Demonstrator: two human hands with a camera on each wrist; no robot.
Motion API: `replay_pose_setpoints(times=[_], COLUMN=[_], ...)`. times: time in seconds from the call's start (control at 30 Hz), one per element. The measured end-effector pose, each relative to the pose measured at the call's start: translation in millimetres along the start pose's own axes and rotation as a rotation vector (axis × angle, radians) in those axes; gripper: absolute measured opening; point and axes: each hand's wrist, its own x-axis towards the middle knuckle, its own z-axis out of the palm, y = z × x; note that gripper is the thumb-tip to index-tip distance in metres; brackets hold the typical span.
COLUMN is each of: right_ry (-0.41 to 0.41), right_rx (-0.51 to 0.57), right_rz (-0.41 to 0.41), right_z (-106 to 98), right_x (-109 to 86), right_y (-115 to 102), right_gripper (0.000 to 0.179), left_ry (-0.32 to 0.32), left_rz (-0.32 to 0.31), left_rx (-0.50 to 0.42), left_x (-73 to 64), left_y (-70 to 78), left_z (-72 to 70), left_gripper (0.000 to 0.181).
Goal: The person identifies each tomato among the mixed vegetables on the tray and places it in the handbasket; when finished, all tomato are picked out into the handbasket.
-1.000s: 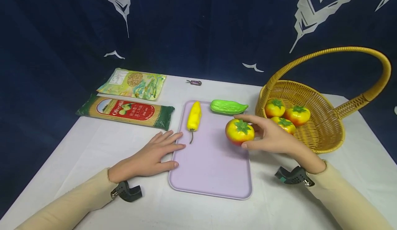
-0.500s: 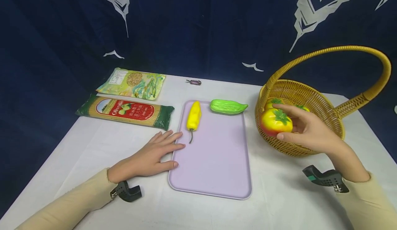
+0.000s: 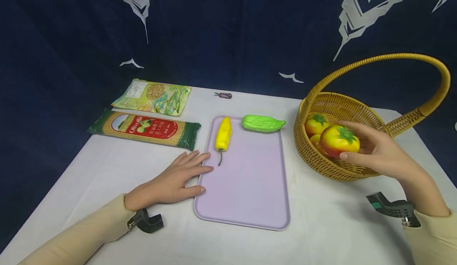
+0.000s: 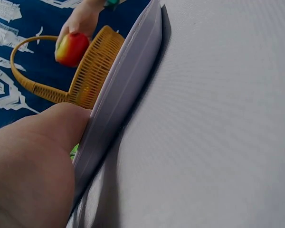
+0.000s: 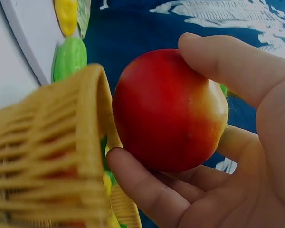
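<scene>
My right hand (image 3: 383, 150) grips a red-and-yellow tomato (image 3: 339, 141) with a green leafy top, thumb on one side and fingers round the other. It holds the tomato over the mouth of the wicker basket (image 3: 332, 168). In the right wrist view the held tomato (image 5: 166, 111) shows its red underside just above the basket rim (image 5: 92, 95). Inside the basket lies another tomato (image 3: 315, 124); others are partly hidden behind the held one. My left hand (image 3: 175, 179) rests flat with spread fingers on the left edge of the lilac tray (image 3: 246, 193).
On the tray lie a yellow pepper (image 3: 223, 134) and, at its far edge, a green vegetable (image 3: 263, 123). Left of it are a spaghetti pack (image 3: 144, 129) and a green-yellow bag (image 3: 153, 97). A small wrapped piece (image 3: 223, 95) lies behind. The basket's tall handle (image 3: 385, 56) arches up.
My right hand has carried the tomato rightward from above the tray, past the basket's near-left rim, to over its opening. My left hand has stayed in place.
</scene>
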Motion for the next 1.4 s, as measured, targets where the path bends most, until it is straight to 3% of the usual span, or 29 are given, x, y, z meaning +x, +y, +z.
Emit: replay_pose_setpoints(times=[0.27, 0.77, 1.1, 1.4], right_ry=[-0.002, -0.043, -0.072, -0.102], right_rx=[-0.014, -0.145, -0.196, -0.244], right_rz=[0.028, 0.187, 0.18, 0.224], right_z=[-10.2, -24.9, -28.9, -31.2], right_x=[-4.9, -9.1, -8.6, -8.3], right_y=[13.7, 25.3, 30.0, 36.9], right_gripper=[0.077, 0.081, 0.078, 0.079], left_ry=[0.004, 0.003, 0.012, -0.003], left_rz=[0.006, -0.002, 0.011, -0.008], left_rx=[0.0, 0.005, 0.011, 0.005], left_x=[-0.4, 0.2, -0.3, 0.5], left_y=[0.5, 0.3, -0.5, -0.5], left_z=[0.8, 0.6, 0.7, 0.9], left_gripper=[0.056, 0.056, 0.055, 0.056])
